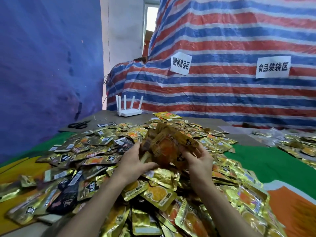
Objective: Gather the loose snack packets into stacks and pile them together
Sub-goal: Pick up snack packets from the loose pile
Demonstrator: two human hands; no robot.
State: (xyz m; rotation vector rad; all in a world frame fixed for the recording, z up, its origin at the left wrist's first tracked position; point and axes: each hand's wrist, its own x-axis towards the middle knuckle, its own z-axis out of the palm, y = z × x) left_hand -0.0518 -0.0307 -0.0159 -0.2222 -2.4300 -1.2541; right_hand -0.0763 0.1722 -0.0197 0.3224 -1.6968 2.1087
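Note:
A big heap of loose gold and orange snack packets (153,199) covers the table in front of me. Above its middle I hold a bunch of gathered packets (168,144), blurred and fanned out. My left hand (135,161) grips the bunch from the left and below, thumb on its edge. My right hand (199,157) holds its right side, fingers curled round the packets. A small neat stack of yellow packets (166,115) lies at the far side of the heap.
A white router (129,108) with several antennas stands at the back of the table, black scissors (79,125) to its left. A striped tarpaulin (222,86) with two paper signs rises behind. More packets (297,144) lie at far right on the green cloth (266,161).

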